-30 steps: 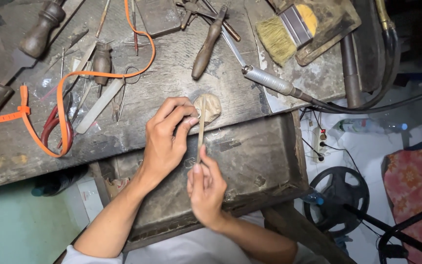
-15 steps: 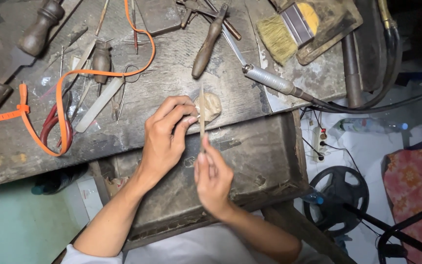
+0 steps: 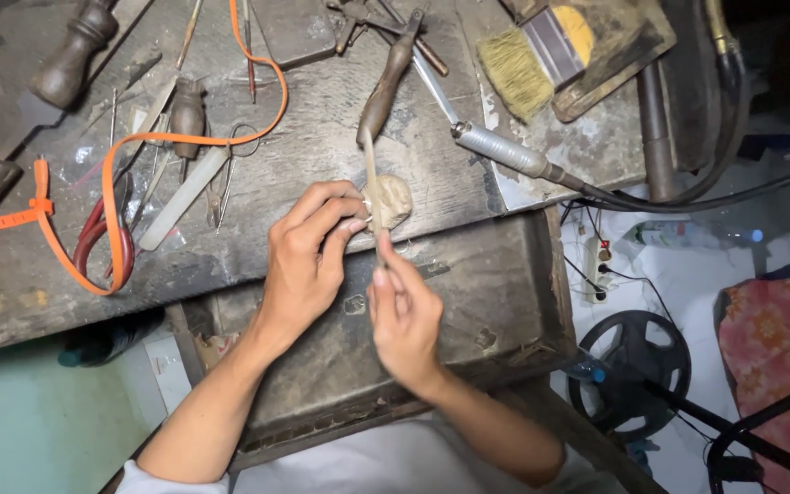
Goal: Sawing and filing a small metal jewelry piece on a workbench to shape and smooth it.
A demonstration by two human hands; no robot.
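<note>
Two hands work a thin file against a small pale piece at a bench edge

Two bare hands meet at the front edge of a worn, dark wooden workbench (image 3: 340, 137), seen from above. At far left lie dark turned wooden tool handles (image 3: 70, 59) and an orange strap (image 3: 112, 220) that loops across the bench. Beside it are red-handled pliers (image 3: 93, 238) and a flat pale file (image 3: 185, 197).

Left hand (image 3: 308, 261) comes next: its fingers curl closed around a small, pale, rounded piece (image 3: 393, 201), pressing it against the bench edge. Right hand (image 3: 404, 320), just below, pinches the lower end of a thin file (image 3: 372, 187) between thumb and fingertips. The file's long axis runs nearly vertical in the view, its tip pointing away from the person, across the pale piece and towards a brown wooden-handled tool (image 3: 386, 82).

Further right lies a metal handpiece (image 3: 505, 151) with a black hose, then a straw-coloured brush (image 3: 532, 64) on a dark tray. On the floor at right stand a clear plastic bottle (image 3: 688, 235), a white power strip (image 3: 593, 265) and a black wheel (image 3: 633, 366).
</note>
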